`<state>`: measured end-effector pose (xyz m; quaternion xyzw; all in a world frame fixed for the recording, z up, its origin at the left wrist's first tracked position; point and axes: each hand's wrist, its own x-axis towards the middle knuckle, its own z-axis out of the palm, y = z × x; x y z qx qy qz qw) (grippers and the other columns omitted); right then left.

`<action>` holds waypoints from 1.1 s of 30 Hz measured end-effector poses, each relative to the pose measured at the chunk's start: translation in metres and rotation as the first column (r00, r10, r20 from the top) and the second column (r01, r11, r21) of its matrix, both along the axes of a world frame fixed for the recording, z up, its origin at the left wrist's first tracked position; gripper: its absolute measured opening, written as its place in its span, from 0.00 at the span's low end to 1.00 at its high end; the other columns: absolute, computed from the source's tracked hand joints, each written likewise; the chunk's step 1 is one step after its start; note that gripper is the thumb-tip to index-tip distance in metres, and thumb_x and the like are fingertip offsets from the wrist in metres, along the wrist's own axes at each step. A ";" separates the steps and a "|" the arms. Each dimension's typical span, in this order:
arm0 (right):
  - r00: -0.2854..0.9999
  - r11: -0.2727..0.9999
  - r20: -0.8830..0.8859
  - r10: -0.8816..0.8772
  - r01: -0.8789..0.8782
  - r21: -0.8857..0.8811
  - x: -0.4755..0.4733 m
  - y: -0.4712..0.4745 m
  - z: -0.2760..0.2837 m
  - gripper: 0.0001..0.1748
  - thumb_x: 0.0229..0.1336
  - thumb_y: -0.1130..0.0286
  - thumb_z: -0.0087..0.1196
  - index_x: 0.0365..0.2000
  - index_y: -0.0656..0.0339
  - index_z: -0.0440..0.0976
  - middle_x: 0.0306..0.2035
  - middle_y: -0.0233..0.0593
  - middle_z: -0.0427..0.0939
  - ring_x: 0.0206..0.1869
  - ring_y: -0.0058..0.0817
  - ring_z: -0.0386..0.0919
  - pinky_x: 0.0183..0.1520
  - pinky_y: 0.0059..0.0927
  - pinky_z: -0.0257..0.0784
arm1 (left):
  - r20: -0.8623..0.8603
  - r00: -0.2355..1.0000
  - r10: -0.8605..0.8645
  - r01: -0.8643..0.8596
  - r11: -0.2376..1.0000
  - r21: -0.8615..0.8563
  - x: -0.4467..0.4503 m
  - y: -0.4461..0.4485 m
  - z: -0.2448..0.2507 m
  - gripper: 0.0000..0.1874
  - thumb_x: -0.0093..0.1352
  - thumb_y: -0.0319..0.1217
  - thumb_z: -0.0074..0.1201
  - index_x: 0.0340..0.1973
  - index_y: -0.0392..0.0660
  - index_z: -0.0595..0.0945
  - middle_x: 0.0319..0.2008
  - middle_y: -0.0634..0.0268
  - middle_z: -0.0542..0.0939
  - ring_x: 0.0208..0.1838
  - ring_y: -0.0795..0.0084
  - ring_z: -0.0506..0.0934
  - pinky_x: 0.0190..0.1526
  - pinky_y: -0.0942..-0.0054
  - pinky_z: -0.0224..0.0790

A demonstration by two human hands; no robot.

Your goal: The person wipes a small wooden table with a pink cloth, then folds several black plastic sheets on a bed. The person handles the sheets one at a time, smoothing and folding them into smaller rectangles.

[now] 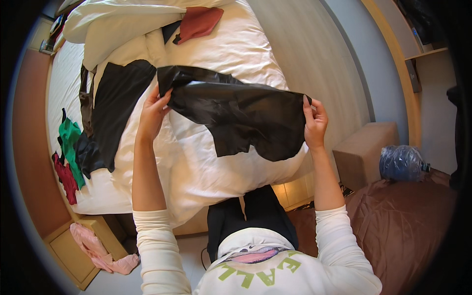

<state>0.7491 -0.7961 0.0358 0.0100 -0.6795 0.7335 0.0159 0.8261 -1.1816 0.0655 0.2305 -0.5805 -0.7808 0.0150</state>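
Note:
A glossy black garment [239,107], leather-like in its sheen, is stretched sideways above the bed, its lower part hanging in uneven folds. My left hand [154,110] pinches it near its left end, thumb and fingers closed on the cloth. At the opposite upper corner, my right hand [315,120] grips the edge between thumb and fingers. Beneath lies a white duvet [199,166] with creases. Just left of my left hand, a matte black garment [121,99] is spread flat on the bed. The exact kind of the held garment cannot be told.
Green [69,132] and dark red clothes [65,179] lie at the bed's left edge, a rust-red garment [201,23] at the far side. Pink cloth [90,247] drapes over a wooden nightstand [70,254]. Right stand a brown box-shaped stool [363,153], a large plastic water bottle [401,163] and brown fabric [398,217].

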 end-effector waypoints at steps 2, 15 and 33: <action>0.994 0.987 -0.053 -0.095 0.101 0.126 -0.014 -0.004 -0.021 0.08 0.63 0.68 0.54 0.35 0.61 0.77 0.21 0.18 0.69 0.22 0.07 0.59 0.26 0.14 0.53 | -0.107 0.994 -0.015 0.006 0.996 -0.086 -0.022 0.005 -0.013 0.31 0.70 0.30 0.50 0.68 0.53 0.61 0.55 0.73 0.74 0.49 0.85 0.72 0.50 0.83 0.60; 0.940 0.953 0.337 0.056 -0.151 0.263 -0.014 0.026 -0.140 0.32 0.68 0.51 0.41 0.61 0.65 0.60 0.57 0.39 0.70 0.59 0.29 0.66 0.62 0.27 0.56 | 0.596 0.747 0.293 0.026 0.884 -0.467 0.099 0.140 -0.168 0.45 0.56 0.56 0.64 0.54 0.34 0.64 0.45 0.50 0.74 0.48 0.63 0.74 0.50 0.70 0.66; 0.728 0.976 0.652 0.214 -0.132 -0.173 0.133 0.040 -0.138 0.09 0.58 0.69 0.58 0.38 0.60 0.74 0.30 0.26 0.77 0.29 0.13 0.72 0.30 0.17 0.68 | 0.472 0.869 0.148 -0.058 0.978 -0.201 0.144 0.064 -0.106 0.14 0.66 0.42 0.59 0.26 0.46 0.79 0.18 0.78 0.72 0.18 0.87 0.65 0.19 0.83 0.52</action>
